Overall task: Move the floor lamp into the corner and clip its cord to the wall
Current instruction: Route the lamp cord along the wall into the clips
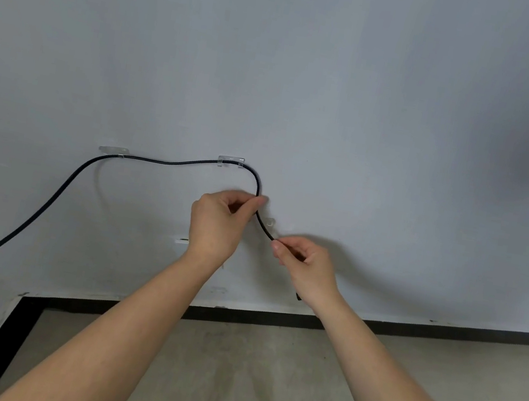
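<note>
Both hands pinched the black lamp cord against the grey wall.

The cord (172, 162) entered from the lower left edge of the frame, rose to a clear clip (113, 151) left of centre, ran on through a second clear clip (230, 161) at the middle, then curved down. The left hand (220, 219) gripped the cord just below that bend, thumb and forefinger closed on it. The right hand (305, 262), lower and to the right, pinched the cord's further stretch between its fingertips (276, 246). A third clear clip (269, 222) sat on the wall (342, 91) between the two hands, just beside the cord; whether the cord was seated in it could not be told. A black skirting strip (443, 329) ran along the concrete floor (263, 373) in the lower frame.
</note>
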{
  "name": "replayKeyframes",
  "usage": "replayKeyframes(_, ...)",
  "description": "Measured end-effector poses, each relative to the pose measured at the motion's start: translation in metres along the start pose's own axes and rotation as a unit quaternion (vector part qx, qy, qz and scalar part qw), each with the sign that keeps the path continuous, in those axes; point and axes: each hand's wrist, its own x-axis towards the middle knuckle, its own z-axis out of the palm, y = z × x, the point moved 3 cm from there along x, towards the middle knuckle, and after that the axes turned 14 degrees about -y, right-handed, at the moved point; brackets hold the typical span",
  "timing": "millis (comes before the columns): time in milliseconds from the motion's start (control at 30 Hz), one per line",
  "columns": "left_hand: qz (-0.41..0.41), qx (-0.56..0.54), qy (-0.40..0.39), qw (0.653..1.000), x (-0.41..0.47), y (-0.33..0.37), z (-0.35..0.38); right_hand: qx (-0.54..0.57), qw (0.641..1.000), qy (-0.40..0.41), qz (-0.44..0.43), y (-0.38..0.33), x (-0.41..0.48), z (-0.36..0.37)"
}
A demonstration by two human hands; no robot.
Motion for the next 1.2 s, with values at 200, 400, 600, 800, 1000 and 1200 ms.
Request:
replayKeyframes(200,-0.013,-0.020,0.002,1.000,0.005,-0.003,0.001,-0.031,0.993,0.110,0.010,0.004,0.007,0.003)
replayKeyframes(400,-0.020,-0.030,0.018,0.999,0.007,-0.004,0.003,-0.122,0.984,0.132,0.007,0.003,0.007,0.006)
replayKeyframes(600,-0.013,-0.018,0.011,1.000,0.008,-0.005,0.001,-0.214,0.970,0.110,-0.037,0.000,0.011,0.021)
replayKeyframes(800,-0.009,-0.017,-0.015,1.000,0.008,-0.003,-0.002,-0.209,0.972,0.097,-0.053,-0.006,0.007,0.025)
replayKeyframes(1000,0.104,0.167,-0.106,0.975,-0.018,-0.009,-0.013,-0.352,0.932,-0.089,0.010,-0.011,-0.006,0.030)
replayKeyframes(1200,0.059,0.448,-0.139,0.881,-0.050,-0.048,-0.028,-0.402,0.910,-0.093,0.039,-0.033,-0.017,0.014)
